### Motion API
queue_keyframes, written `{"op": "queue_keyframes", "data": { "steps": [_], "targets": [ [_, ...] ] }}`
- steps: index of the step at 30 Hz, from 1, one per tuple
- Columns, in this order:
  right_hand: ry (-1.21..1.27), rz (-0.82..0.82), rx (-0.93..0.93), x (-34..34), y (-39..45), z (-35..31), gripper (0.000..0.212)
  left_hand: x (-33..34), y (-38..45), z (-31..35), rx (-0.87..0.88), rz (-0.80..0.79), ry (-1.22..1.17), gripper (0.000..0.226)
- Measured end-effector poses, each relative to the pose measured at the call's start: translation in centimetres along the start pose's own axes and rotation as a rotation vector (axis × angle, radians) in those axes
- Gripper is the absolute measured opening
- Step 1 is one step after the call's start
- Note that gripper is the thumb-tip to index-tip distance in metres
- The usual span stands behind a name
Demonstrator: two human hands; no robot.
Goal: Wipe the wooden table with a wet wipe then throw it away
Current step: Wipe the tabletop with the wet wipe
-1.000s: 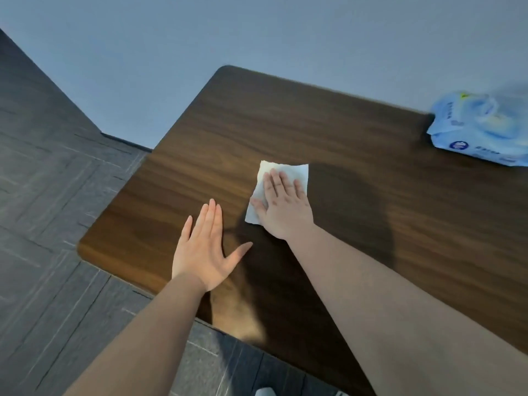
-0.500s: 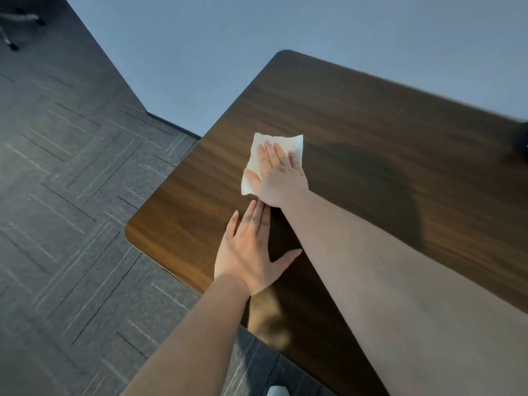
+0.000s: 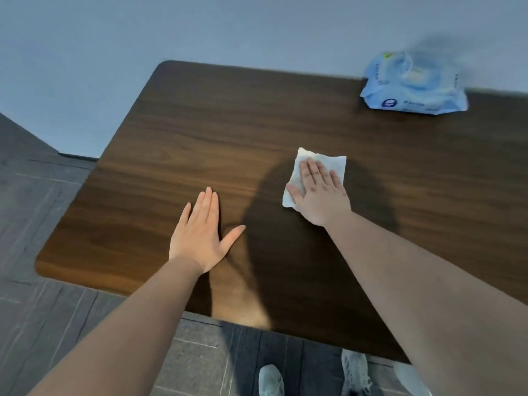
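the right hand (image 3: 320, 192) lies flat, palm down, on a white wet wipe (image 3: 314, 172), fingers stretched out and close together, pressing it to the wooden table (image 3: 228, 132). the hand is not closed around the wipe; it only bears down on it from above. the wipe is spread roughly square, its far corners and left edge showing past the fingers, and it sits a little right of the table's middle. the left hand (image 3: 201, 235) rests flat on the bare wood, palm down, fingers together and thumb spread out to the right, holding nothing. the two hands are well apart, the left one nearer the table's front edge. both forearms are bare and reach in from the bottom of the view. a dark shadow falls on the wood between and under the arms. at the far right of the table, near the grey wall (image 3: 171, 30), lies a blue pack of wipes (image 3: 414, 87), somewhat blurred. the floor (image 3: 43, 195) is dark grey tile, and two light shoes (image 3: 271, 381) show below the table's near edge.
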State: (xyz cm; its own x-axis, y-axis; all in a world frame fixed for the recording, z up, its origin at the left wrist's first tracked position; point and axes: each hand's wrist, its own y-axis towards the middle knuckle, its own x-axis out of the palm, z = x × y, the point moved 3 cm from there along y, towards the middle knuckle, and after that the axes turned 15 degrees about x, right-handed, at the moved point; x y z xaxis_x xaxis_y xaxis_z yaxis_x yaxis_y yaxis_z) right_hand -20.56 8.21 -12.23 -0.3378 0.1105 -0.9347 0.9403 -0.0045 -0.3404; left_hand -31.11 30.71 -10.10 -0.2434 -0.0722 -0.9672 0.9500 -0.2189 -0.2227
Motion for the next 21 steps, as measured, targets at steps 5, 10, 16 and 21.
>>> {"op": "queue_keyframes", "data": {
  "steps": [5, 10, 16, 21],
  "targets": [
    [0.012, 0.007, 0.189, -1.1, -1.2, 13.6, 0.069, -0.2, 5.6, 11.5, 0.165, 0.027, -0.065, 0.09],
    [0.061, 0.041, 0.356, -2.0, -2.3, 26.7, 0.069, 0.6, 10.6, 23.1, 0.343, -0.027, -0.028, 0.086],
    [0.108, 0.078, 0.549, -3.0, -4.3, 42.4, 0.07, 1.6, 14.7, 36.7, 0.615, -0.106, 0.046, 0.087],
    [0.146, 0.078, 0.691, -3.6, -6.0, 51.3, 0.069, 2.5, 17.4, 44.3, 0.651, -0.105, 0.07, 0.087]
  ]
}}
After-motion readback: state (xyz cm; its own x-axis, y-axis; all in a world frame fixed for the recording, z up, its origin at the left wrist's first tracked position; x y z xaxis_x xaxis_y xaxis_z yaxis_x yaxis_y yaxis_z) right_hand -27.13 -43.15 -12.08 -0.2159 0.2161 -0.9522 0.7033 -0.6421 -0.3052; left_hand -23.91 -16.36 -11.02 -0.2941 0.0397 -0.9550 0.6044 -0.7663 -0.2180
